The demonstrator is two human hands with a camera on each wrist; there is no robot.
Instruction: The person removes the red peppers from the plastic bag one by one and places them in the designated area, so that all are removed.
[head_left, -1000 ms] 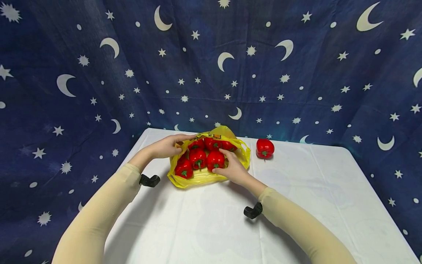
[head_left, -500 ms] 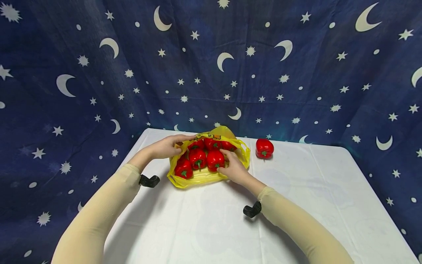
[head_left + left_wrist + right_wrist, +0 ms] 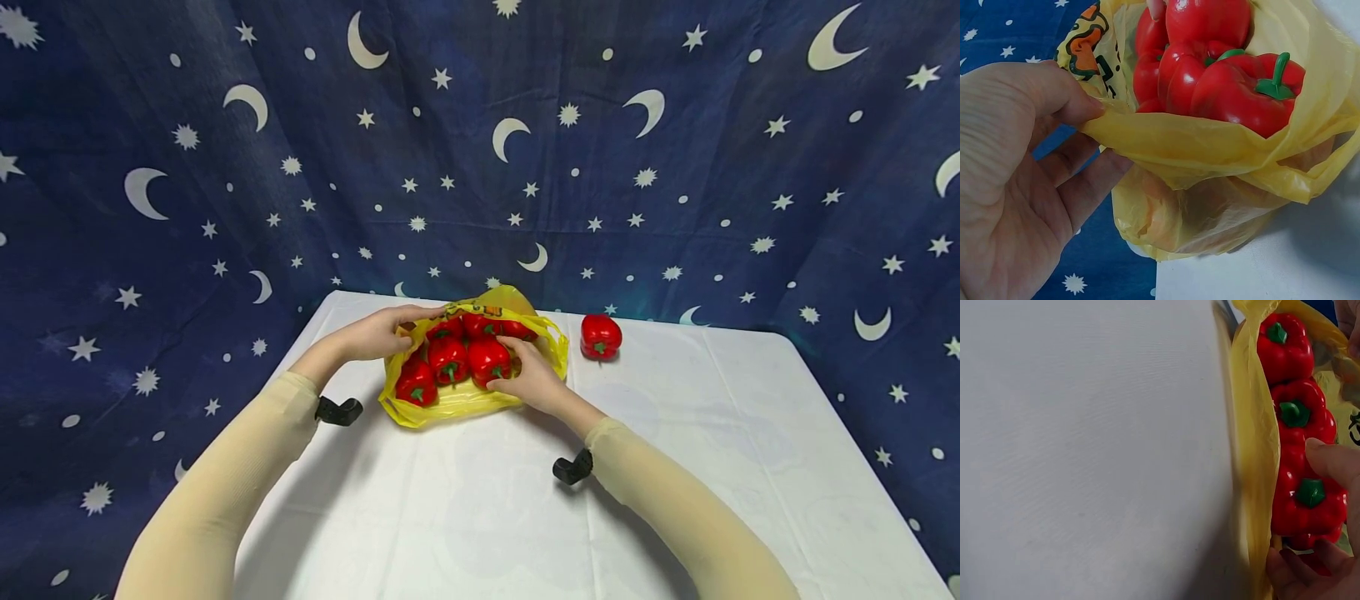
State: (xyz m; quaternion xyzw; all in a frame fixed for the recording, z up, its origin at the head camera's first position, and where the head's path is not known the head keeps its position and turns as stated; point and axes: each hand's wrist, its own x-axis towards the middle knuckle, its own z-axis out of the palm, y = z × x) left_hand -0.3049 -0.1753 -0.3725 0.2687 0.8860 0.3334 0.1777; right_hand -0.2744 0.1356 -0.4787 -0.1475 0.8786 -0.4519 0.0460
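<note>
Very little has changed over the last second around the yellow bag [image 3: 465, 406] — the thumb of the right hand [image 3: 534, 379] has shifted only slightly, and the bag and its contents lie as they did. That suggests the gripped pepper [image 3: 489, 363] is already resting in place and the hold on it is light, though the pictures do not settle how firm it is.

That pepper sits just inside the bag's mouth, toward the person's right, directly between the right hand's thumb and fingers. The hand is parted about as wide as the pepper and curls round it, reaching into the bag from the same side. Five more peppers [image 3: 448, 362] lie in the bag, some beside the gripped one and some deeper in.

The left hand [image 3: 375, 335] pinches the rim at the bag's left end, its fingers closed on the plastic — the mouth stands open. Beyond the bag's right end, apart from it, a lone pepper [image 3: 601, 337] rests on the counter [image 3: 450, 517]
</note>
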